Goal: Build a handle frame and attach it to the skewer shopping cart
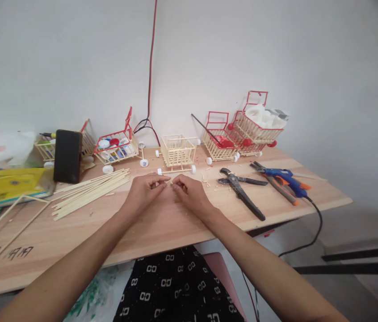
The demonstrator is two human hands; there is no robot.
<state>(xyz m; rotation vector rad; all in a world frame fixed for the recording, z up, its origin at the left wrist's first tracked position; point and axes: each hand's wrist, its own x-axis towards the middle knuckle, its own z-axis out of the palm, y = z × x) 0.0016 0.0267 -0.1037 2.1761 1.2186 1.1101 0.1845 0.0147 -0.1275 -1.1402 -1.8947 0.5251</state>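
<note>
My left hand [145, 190] and my right hand [191, 192] meet over the middle of the table, thumbs and fingertips pinched together. Between the fingertips shows a small pale piece of wooden stick [169, 182], mostly hidden by the fingers. Just beyond them stands a small shopping cart [178, 152] made of bare wooden sticks, with white wheels. To the left of my left hand lies a pile of thin wooden sticks [91, 194]. Pruning shears [242, 190] lie to the right of my right hand, with short stick offcuts around them.
Red-trimmed stick carts [117, 145] stand along the wall, several of them filled. At the right lie a blue glue gun [284, 174] with its cord and pliers [281, 185]. A phone [67, 156] leans at the left beside a yellow packet [11, 185]. A bent stick frame [24, 223] lies near the left edge.
</note>
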